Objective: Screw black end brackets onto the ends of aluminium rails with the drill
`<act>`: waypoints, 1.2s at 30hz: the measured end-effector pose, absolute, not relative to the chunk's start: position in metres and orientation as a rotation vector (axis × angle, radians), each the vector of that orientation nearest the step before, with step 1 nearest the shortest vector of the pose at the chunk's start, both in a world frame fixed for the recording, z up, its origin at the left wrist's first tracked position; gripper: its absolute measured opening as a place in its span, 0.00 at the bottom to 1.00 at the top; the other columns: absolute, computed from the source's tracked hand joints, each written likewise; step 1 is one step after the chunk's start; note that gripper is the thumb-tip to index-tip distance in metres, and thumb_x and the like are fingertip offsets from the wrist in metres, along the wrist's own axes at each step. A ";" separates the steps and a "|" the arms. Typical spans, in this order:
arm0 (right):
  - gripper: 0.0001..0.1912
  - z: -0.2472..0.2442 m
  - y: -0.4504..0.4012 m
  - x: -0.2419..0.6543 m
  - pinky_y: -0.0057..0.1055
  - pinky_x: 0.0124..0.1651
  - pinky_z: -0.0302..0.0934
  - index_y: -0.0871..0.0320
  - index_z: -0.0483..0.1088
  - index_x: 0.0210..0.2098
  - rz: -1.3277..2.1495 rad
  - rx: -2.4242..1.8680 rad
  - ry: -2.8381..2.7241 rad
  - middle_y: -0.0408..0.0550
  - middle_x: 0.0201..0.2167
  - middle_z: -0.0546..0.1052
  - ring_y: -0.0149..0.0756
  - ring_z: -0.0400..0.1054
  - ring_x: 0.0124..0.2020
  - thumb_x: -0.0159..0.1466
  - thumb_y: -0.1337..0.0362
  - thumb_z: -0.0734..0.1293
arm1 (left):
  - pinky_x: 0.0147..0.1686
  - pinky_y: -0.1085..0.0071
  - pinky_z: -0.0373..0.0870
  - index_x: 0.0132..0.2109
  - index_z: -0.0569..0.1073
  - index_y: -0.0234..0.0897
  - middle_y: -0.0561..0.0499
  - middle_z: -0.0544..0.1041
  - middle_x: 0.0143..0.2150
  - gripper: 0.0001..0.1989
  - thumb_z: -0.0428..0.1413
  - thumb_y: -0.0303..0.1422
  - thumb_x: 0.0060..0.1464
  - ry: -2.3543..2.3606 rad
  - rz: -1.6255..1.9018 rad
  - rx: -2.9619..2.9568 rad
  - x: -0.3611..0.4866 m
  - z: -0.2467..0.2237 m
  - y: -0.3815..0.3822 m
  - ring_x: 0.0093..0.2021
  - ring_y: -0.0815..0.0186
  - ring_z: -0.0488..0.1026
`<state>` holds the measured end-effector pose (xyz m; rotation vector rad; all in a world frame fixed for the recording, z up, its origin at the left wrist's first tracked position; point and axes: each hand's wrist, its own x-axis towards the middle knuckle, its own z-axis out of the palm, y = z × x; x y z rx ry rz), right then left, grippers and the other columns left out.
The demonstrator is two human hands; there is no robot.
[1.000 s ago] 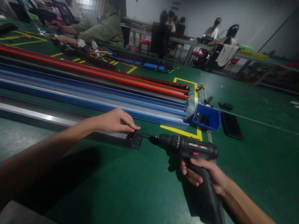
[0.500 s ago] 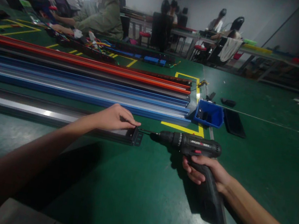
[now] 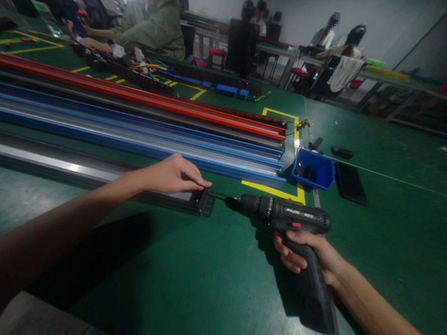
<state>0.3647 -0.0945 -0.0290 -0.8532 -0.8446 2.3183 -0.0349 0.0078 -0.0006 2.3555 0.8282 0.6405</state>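
A black cordless drill [image 3: 304,217] is gripped in my right hand [image 3: 311,255], its long thin bit [image 3: 223,195] pointing left. The bit's tip meets a black end cap [image 3: 203,203] on the end of a long dark profile [image 3: 74,168] with a silvery strip inside. My left hand [image 3: 171,174] rests over that end of the profile, thumb and fingers closed on the upper part of the end cap beside the tip. A small slotted tab [image 3: 209,206] sticks out from the cap. Any screw at the tip is too small to make out.
Blue profiles [image 3: 127,132] and orange profiles [image 3: 174,104] lie behind, parallel to the dark one. Right of them stand a blue bin [image 3: 314,170] with black parts and a flat black object [image 3: 351,183]. Wired parts [image 3: 137,66] lie farther back, near a person in a green sleeve [image 3: 155,32].
Hardly anything differs: both hands, the drill and the profile keep their places, with only a slight shift of the camera view.
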 end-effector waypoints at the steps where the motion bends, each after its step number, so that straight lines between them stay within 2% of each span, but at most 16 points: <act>1: 0.11 -0.029 -0.095 0.365 0.21 0.25 0.64 0.68 0.78 0.38 2.318 -0.853 -0.839 0.47 0.28 0.75 0.20 0.59 0.17 0.67 0.62 0.72 | 0.42 0.70 0.79 0.48 0.86 0.43 0.47 0.87 0.43 0.11 0.64 0.39 0.61 0.830 0.639 2.355 -0.035 0.000 0.008 0.40 0.64 0.84; 13: 0.12 -0.026 -0.094 0.363 0.20 0.25 0.65 0.68 0.79 0.40 2.340 -0.836 -0.824 0.50 0.31 0.76 0.19 0.60 0.18 0.67 0.62 0.72 | 0.40 0.71 0.78 0.49 0.85 0.43 0.48 0.87 0.43 0.12 0.63 0.38 0.61 0.830 0.629 2.360 -0.035 0.001 0.007 0.39 0.65 0.84; 19: 0.12 -0.027 -0.094 0.364 0.20 0.25 0.65 0.69 0.79 0.40 2.336 -0.835 -0.814 0.50 0.31 0.77 0.20 0.62 0.18 0.67 0.63 0.72 | 0.46 0.71 0.78 0.53 0.84 0.43 0.49 0.87 0.48 0.15 0.61 0.40 0.63 0.906 0.591 2.452 -0.036 0.002 0.007 0.44 0.64 0.84; 22: 0.12 -0.027 -0.094 0.364 0.20 0.25 0.66 0.69 0.79 0.40 2.333 -0.854 -0.800 0.50 0.31 0.77 0.20 0.63 0.18 0.66 0.63 0.73 | 0.48 0.72 0.77 0.52 0.84 0.44 0.50 0.87 0.47 0.14 0.61 0.40 0.64 0.909 0.582 2.491 -0.037 0.001 0.007 0.43 0.65 0.84; 36: 0.11 -0.027 -0.094 0.363 0.21 0.26 0.67 0.68 0.80 0.39 2.330 -0.820 -0.825 0.45 0.27 0.75 0.20 0.60 0.18 0.67 0.63 0.72 | 0.47 0.72 0.77 0.51 0.85 0.44 0.50 0.87 0.46 0.13 0.62 0.40 0.63 0.919 0.594 2.461 -0.037 -0.001 0.008 0.44 0.65 0.84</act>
